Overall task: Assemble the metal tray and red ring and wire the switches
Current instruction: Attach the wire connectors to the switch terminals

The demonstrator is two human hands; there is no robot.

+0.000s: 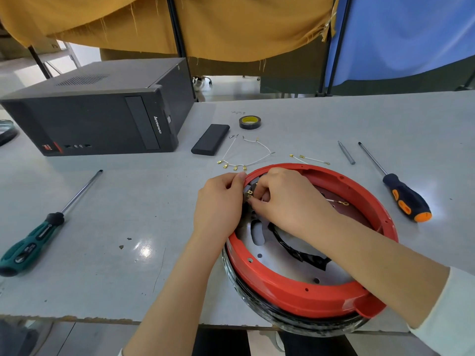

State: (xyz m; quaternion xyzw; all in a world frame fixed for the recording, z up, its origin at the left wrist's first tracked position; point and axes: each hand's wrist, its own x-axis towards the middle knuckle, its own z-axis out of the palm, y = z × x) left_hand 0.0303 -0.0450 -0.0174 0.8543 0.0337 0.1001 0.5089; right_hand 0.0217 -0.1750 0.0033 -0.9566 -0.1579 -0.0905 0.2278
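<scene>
Behind red ring (303, 291) rim, left hand (218, 204) gripping, right hand (288, 199) pinching half-hidden switch (248, 193)

grey table (334, 119), computer case (97, 111), two screwdrivers (30, 242), tape roll (249, 122), loose wires (246, 156), red ring (295, 291)

The red ring (295, 291) looks like smooth, matt plastic. Inside it the metal tray (280, 263) is dull silver sheet with punched holes. The counter (102, 240) is pale, scuffed and faintly glossy, its near edge chipped rough. Both screwdrivers, green-handled (30, 247) and orange-handled (406, 197), have shiny steel shafts and rubbery grips. The computer case (97, 116) is matt black. Frayed yellow cloth (205, 24) hangs behind.
</scene>
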